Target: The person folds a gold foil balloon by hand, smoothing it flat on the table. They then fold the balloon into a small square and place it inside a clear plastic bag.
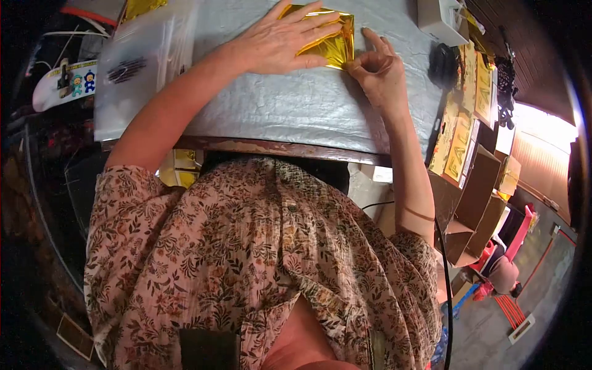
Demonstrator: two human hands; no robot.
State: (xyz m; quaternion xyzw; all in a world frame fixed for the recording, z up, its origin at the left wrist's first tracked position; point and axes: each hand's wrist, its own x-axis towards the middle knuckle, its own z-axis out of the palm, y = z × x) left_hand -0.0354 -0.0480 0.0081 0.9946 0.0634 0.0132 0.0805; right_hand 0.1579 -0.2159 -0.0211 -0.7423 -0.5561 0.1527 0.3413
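A shiny gold foil piece, roughly square and flat, lies on the silver-grey covered table. My left hand rests on it palm down, fingers spread across its upper and left part, so much of the foil is hidden. At the foil's lower right corner, my right hand has thumb and index finger pinched together on the edge, with its other fingers raised.
Clear plastic bags lie on the table's left side. A white box and a black object stand at right. Beyond are printed packages lettered FALL and an open cardboard box. Another person is in the background.
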